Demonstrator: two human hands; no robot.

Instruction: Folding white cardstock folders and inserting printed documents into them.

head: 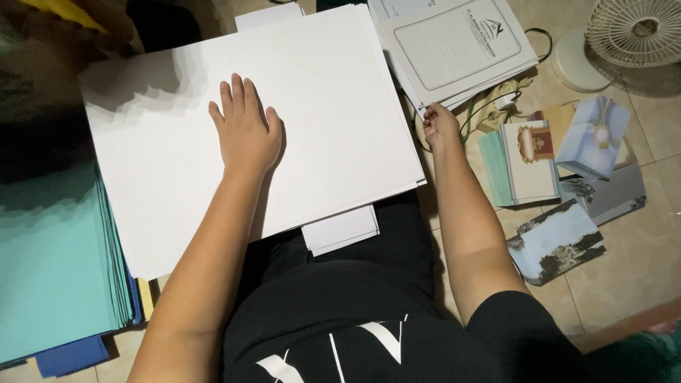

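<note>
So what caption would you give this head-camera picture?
Left hand flat on a large white sheet, right hand pinching the corner of a printed booklet stack.

Bright glare on the white sheets (pixel 284 106), dim corners, blocky smearing at left, perhaps compression

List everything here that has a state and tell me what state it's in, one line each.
Left hand: open, flat on the white sheets.
Right hand: fingers pinched on the edge of the printed covers.
White sheets: stacked, lying flat.
Printed covers: stacked, fanned slightly.
Teal paper: stacked flat.
Fan: cannot tell if running.
Small booklets: closed.
</note>
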